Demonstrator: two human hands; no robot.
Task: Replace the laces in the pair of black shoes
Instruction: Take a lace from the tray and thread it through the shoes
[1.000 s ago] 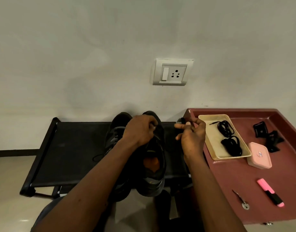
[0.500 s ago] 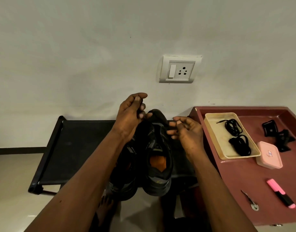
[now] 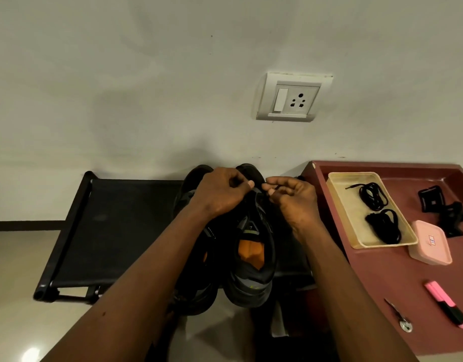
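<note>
Two black shoes stand side by side on a black bench, toes toward the wall. The right shoe shows an orange insole; the left shoe is mostly hidden under my left forearm. Over the right shoe's upper eyelets, my left hand has its fingers curled and pinches at the lace. My right hand is just beside it, pinching a thin black lace end between thumb and fingers. The lace itself is barely visible against the shoe. Two coiled black laces lie in a beige tray.
The beige tray sits on a maroon table to the right, along with a pink box, black clips, a pink highlighter and a small metal tool. A wall socket is above.
My left hand has come down from above the toe to the right shoe's eyelets. Both hands have closed in on each other, fingertips almost touching.
</note>
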